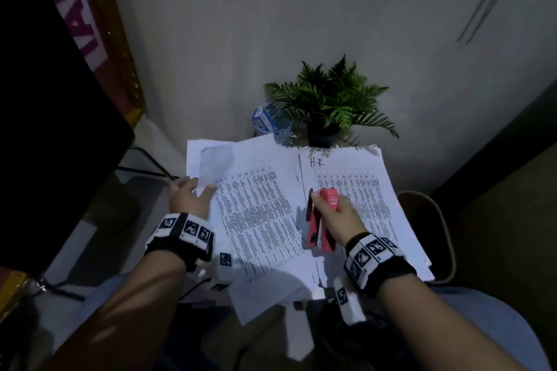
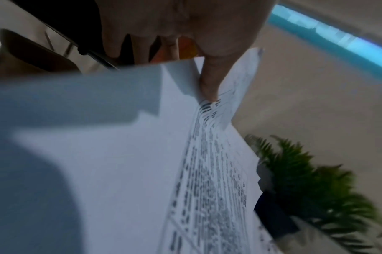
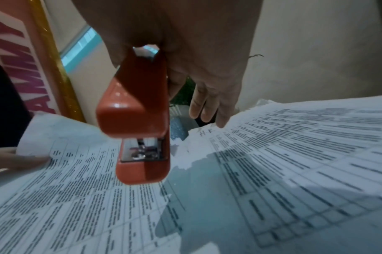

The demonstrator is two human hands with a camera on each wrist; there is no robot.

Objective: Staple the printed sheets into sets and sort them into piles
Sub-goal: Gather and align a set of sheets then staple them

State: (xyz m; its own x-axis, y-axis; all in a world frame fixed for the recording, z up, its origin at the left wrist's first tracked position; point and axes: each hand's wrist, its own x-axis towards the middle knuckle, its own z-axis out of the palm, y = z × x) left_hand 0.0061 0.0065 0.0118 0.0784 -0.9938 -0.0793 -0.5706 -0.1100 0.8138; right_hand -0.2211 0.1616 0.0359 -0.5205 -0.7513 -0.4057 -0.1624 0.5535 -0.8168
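Observation:
My left hand (image 1: pixel 193 193) pinches the upper left corner of a set of printed sheets (image 1: pixel 256 208), lifted and tilted above the pile; in the left wrist view its thumb (image 2: pixel 209 82) lies on top of the printed page (image 2: pixel 212 171), with the other fingers underneath. My right hand (image 1: pixel 334 214) grips a red stapler (image 1: pixel 321 220) over the gap between that set and a stack of printed sheets marked "H.R" (image 1: pixel 355 190). In the right wrist view the stapler (image 3: pixel 138 120) hangs nose down over the sheets (image 3: pixel 294 171), its mouth holding no paper.
A potted fern (image 1: pixel 328 102) and a clear glass holding a small blue box (image 1: pixel 271 120) stand just behind the papers. A black monitor (image 1: pixel 45 99) fills the left side, with cables below it. A wooden stool edge (image 1: pixel 437 226) shows under the right stack.

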